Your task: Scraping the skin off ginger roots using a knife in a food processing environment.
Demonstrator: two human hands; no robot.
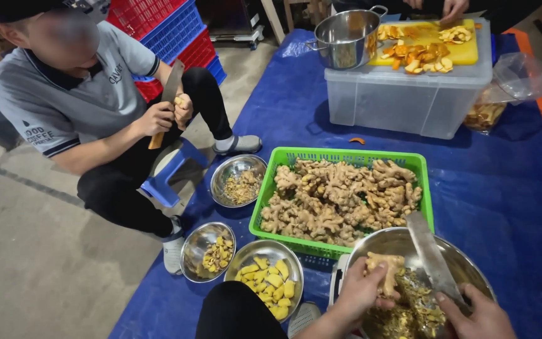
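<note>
My left hand (360, 290) grips a knobbly piece of ginger (386, 267) over a big steel bowl (472, 263) that holds brown peelings. My right hand (478, 312) holds a broad knife (430, 254) whose blade slants up over the same bowl, close to the ginger. Just beyond the bowl stands a green plastic basket (426, 188) piled with unpeeled ginger roots. Left of my knee a smaller steel bowl (270, 250) contains peeled yellow ginger pieces.
A person in a grey shirt squats at the left on a blue stool (169, 182), peeling ginger with a knife, two steel bowls (238, 179) beside them. A clear lidded box (409, 97) at the back carries a steel pot, a yellow board. Another person's hand shows there.
</note>
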